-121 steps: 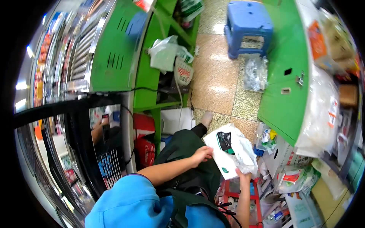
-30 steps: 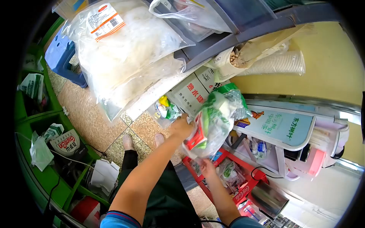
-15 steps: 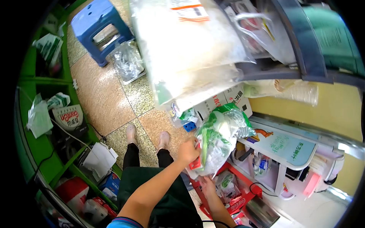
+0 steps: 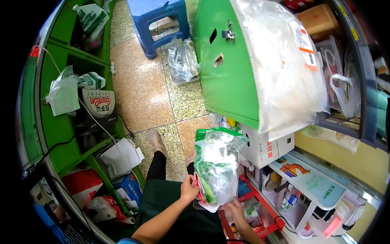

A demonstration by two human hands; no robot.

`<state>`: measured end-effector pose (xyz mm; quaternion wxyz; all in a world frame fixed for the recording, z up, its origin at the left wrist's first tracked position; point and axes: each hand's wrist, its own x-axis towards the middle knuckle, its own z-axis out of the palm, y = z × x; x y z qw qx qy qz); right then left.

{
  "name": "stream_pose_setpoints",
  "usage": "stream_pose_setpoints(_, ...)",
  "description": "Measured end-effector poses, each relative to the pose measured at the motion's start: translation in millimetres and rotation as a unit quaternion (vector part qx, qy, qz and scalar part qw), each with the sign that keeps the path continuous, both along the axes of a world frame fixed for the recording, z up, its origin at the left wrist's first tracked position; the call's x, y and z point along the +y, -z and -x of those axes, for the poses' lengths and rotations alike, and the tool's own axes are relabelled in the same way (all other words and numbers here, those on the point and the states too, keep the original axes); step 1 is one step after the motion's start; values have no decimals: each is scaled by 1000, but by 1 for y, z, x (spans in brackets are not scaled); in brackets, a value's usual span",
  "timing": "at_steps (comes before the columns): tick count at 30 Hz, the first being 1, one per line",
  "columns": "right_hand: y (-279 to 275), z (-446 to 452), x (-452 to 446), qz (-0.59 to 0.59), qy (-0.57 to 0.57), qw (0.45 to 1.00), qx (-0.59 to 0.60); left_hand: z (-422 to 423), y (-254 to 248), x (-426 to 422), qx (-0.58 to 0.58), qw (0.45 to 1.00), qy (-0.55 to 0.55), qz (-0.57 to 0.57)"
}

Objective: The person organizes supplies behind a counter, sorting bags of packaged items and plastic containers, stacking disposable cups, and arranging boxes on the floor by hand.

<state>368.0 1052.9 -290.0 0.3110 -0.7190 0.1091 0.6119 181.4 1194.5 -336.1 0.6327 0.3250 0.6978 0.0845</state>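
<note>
In the head view, taking the top as 12 o'clock, one green-printed plastic bag (image 4: pixel 218 166) sits between two hands. The left hand (image 4: pixel 189 189) is at its 8 o'clock, fingers curled closed on the bag's edge by a red patch. The right hand (image 4: pixel 234 211) is at its 5 o'clock, fingertips touching the lower edge; they are partly hidden, so I cannot tell how far they close.

Counting outward from the bag: one blue stool (image 4: pixel 156 20) at 11 o'clock, with one clear bag (image 4: pixel 182 61) on the floor just beside it; one green cabinet door (image 4: pixel 233 81) at 12; one large labelled clear bag (image 4: pixel 280 65) at 1; one white carton (image 4: pixel 262 148) at 2; one red rack (image 4: pixel 265 232) between 4 and 5, near the right hand. Two shoes (image 4: pixel 156 140) lie toward 10, one partly covered by the held bag. One green shelf unit (image 4: pixel 57 130) stands well apart at 9.
</note>
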Motion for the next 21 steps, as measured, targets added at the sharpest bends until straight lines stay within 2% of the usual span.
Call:
stream_pose_setpoints(4,50,21,46,12,-62,998,17,33,52,29,-20,997,-73,-23)
stream_pose_setpoints(5,68,25,59,10,-64,998,17,37,47,55,6,998,-65,-12)
stream_pose_setpoints(7,106,34,90,-13,-104,994,21,51,85,81,55,996,-44,-64)
stream_pose_setpoints(11,163,49,159,-15,-112,993,14,65,136,145,58,996,-60,-25)
stream_pose_setpoints(13,189,55,191,-32,-98,995,15,71,176,165,3,991,-122,-47)
stream_pose_setpoints(16,221,58,222,-42,-94,995,15,71,185,208,9,992,-113,-51)
stream_pose_setpoints(18,237,60,241,-49,-107,993,15,72,194,231,-8,984,-131,-121)
stream_pose_setpoints(21,250,60,263,-49,-100,994,20,75,200,248,-44,987,-137,-76)
